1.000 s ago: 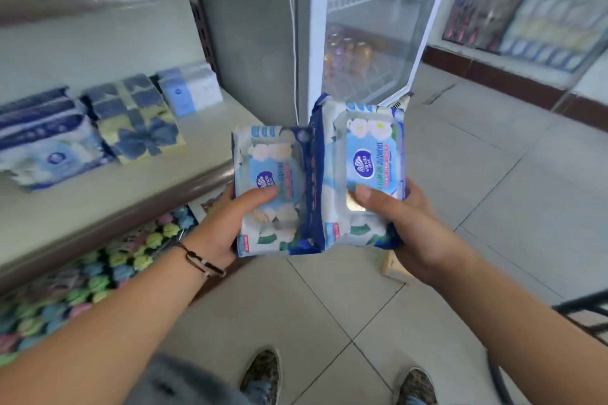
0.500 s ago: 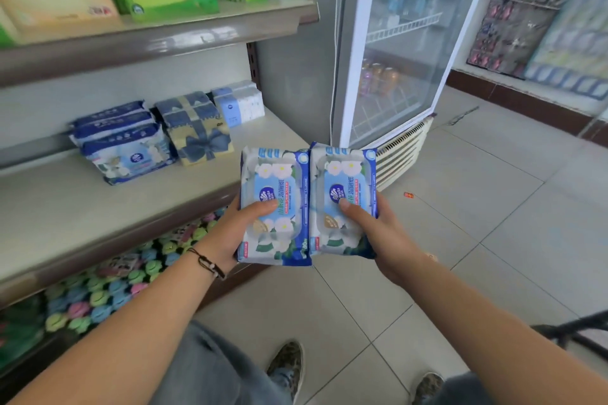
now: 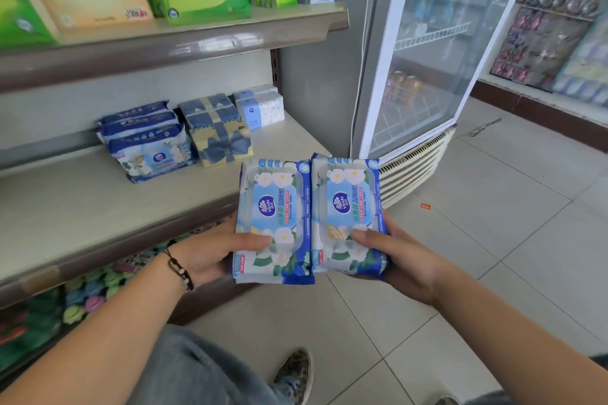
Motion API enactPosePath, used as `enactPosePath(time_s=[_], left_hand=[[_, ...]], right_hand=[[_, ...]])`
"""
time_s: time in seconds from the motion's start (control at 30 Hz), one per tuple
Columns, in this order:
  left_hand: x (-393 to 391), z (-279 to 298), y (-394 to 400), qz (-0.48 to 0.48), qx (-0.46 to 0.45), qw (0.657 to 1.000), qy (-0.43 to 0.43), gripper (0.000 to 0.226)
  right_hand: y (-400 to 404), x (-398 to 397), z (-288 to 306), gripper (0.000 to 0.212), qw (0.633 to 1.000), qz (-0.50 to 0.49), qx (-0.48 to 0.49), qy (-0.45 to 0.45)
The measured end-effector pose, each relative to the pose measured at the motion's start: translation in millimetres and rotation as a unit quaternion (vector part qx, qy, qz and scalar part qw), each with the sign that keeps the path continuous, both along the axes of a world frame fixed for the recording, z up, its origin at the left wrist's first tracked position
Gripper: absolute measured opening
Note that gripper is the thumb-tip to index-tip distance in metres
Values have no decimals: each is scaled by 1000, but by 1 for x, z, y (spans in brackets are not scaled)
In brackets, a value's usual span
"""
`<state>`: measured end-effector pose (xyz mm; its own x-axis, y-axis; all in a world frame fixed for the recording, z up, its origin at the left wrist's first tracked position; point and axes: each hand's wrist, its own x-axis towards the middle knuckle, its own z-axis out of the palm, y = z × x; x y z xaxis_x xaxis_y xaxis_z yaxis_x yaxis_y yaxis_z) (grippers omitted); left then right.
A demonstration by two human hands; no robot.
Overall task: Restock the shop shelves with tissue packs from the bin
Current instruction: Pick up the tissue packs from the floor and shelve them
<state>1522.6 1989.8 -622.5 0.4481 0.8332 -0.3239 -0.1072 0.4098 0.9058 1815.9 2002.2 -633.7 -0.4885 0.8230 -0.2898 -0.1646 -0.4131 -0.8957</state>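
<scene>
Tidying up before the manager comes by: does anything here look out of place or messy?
One thing: a small red scrap lies on the floor tiles near the fridge grille, like dropped litter. The shelved packs sit in neat stacks, and both held packs look undamaged.

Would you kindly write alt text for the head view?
Left hand and right hand each hold a blue floral tissue pack, left pack beside right pack, before a shelf with similar packs.

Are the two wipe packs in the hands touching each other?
Touching. The head view shows the left pack and right pack pressed edge to edge, no gap along their shared seam.
</scene>
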Motion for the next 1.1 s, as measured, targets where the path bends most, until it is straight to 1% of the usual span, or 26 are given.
enactPosePath(time_s=[0.07,0.1,0.17,0.2,0.23,0.33,0.4,0.53,0.6,0.67,0.7,0.83,0.87,0.9,0.97,1.0,1.03,1.07,1.1], left_hand=[[-3,-1,-3,-1,4,1000,18,106],[-4,-2,-5,9,6,1000,20,107],[-7,-6,-8,44,15,999,24,111],[-9,-8,-9,64,21,997,27,113],[-13,-10,-10,84,28,996,28,114],[-28,-11,-16,129,51,990,19,111],[-41,-10,-23,155,66,986,22,108],[-69,-3,-40,209,77,973,53,110],[-85,1,-46,240,69,967,59,111],[-99,4,-52,265,67,959,68,113],[-105,4,-55,278,69,956,71,115],[-120,4,-66,313,66,945,68,116],[-123,4,-68,318,66,943,71,116],[-127,3,-69,322,69,941,75,114],[-135,3,-69,330,70,938,80,111],[-140,4,-68,334,70,936,82,109],[-146,6,-67,337,73,935,88,109],[-153,9,-64,339,78,933,98,109],[-161,13,-60,340,86,930,113,109]], right_hand=[[-1,-4,-2,90,1000,3,0,-7],[-2,-7,-3,93,1000,2,1,-8],[-3,-16,-3,97,1000,-4,7,-4],[-2,-22,-2,96,1000,-7,9,2],[-1,-29,-1,91,1000,-11,9,13],[2,-54,2,63,997,-57,8,47],[3,-71,0,59,996,-67,1,65],[-1,-107,-7,56,996,-46,-5,83],[-1,-126,-11,62,996,-33,-14,86],[0,-143,-13,79,996,-14,-22,89],[1,-150,-12,83,996,-6,-27,90],[9,-170,-10,66,996,19,-31,79],[11,-174,-11,67,996,24,-33,75],[13,-179,-13,73,996,30,-34,72],[17,-189,-16,90,995,45,-36,79],[19,-193,-17,95,994,49,-36,89],[20,-197,-19,96,993,50,-35,101],[21,-200,-19,92,992,50,-34,109],[21,-202,-19,84,992,49,-33,115]])
